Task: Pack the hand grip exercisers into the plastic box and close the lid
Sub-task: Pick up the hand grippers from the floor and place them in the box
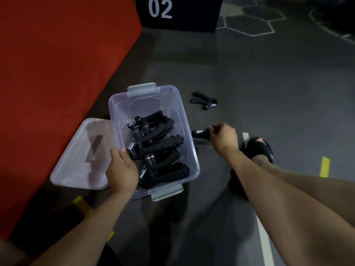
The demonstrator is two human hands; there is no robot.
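Picking up one of the last loose hand grip exercisers (201,133) beside the plastic box (189,120).

Right hand (225,138) at 3 o'clock of the box, fingers curled tight around an exerciser's handle just off the floor; left hand (121,168) at 7 o'clock, fingers and thumb clamped over the near-left rim. Several exercisers already heaped inside. One more exerciser (204,101) lying at 1 o'clock, apart from the box. Lid (76,156) off, resting at 9 o'clock against the box wall. Next, likely: lifting the held exerciser over the right wall, dropping it in, fetching the far one, then seating the lid under the grey latches (143,88).
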